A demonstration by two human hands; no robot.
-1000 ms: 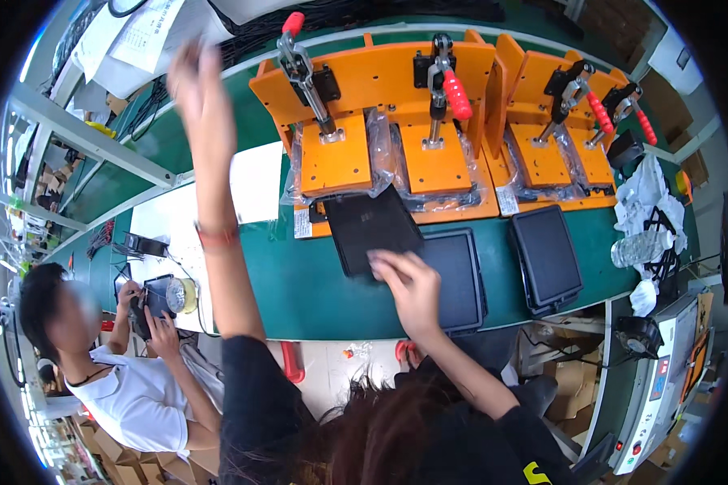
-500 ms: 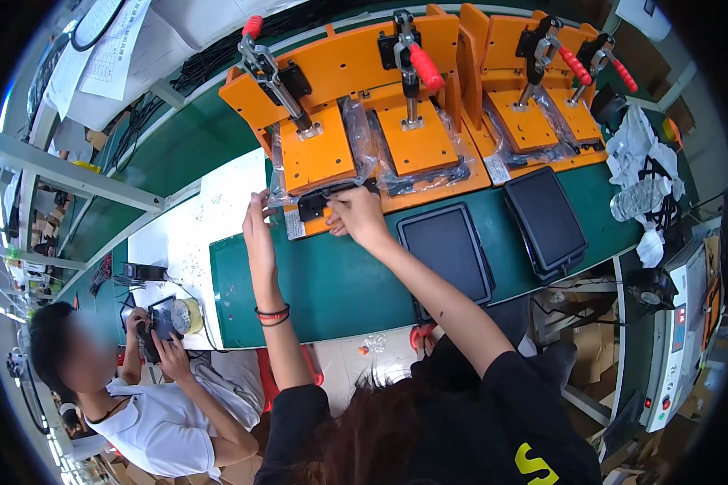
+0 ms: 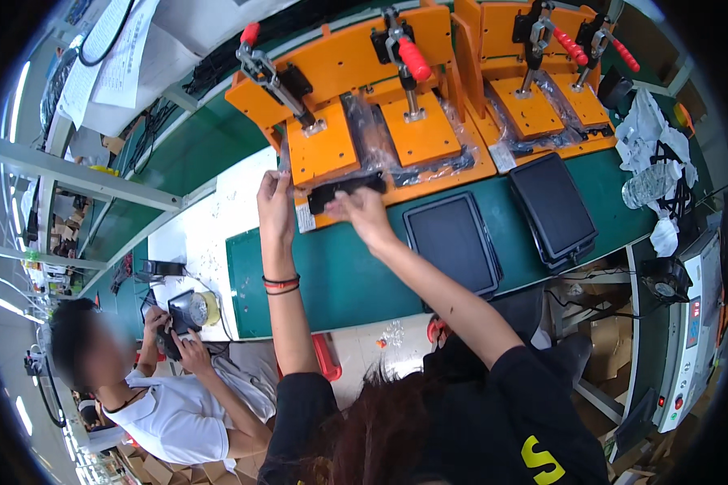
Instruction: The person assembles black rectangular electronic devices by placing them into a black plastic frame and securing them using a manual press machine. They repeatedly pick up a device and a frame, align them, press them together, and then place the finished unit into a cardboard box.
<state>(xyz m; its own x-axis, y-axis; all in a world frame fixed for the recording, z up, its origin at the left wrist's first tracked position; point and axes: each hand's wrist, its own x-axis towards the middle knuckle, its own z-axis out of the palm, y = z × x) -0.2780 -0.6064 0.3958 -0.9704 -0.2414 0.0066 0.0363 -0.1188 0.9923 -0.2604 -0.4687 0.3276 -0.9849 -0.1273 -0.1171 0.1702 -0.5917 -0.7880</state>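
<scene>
A black flat part [image 3: 322, 196] juts out from under the left orange pressing plate [image 3: 322, 153], which has clear plastic film [image 3: 370, 133] around it. My left hand [image 3: 277, 212] is raised at that plate's left front corner, fingertips pinched together; whatever they hold, perhaps an edge of the film, is too small to make out. Just in front of the black part is my right hand [image 3: 366, 217], its fingers pointing left and blurred by motion. Whether they touch the part I cannot tell.
Toggle clamps with red handles [image 3: 413, 60] top the orange fixture. Two black tablet-like panels, one nearer [image 3: 451, 242] and one to the right [image 3: 554, 206], lie on the green mat [image 3: 348, 279]. A clear bottle [image 3: 645, 192] lies at right. A co-worker [image 3: 170, 404] handles a dark device at left.
The fingers of my left hand have closed into a pinch. My right hand has shifted slightly, exposing more of the black part's front. The whole view has swung a little.
</scene>
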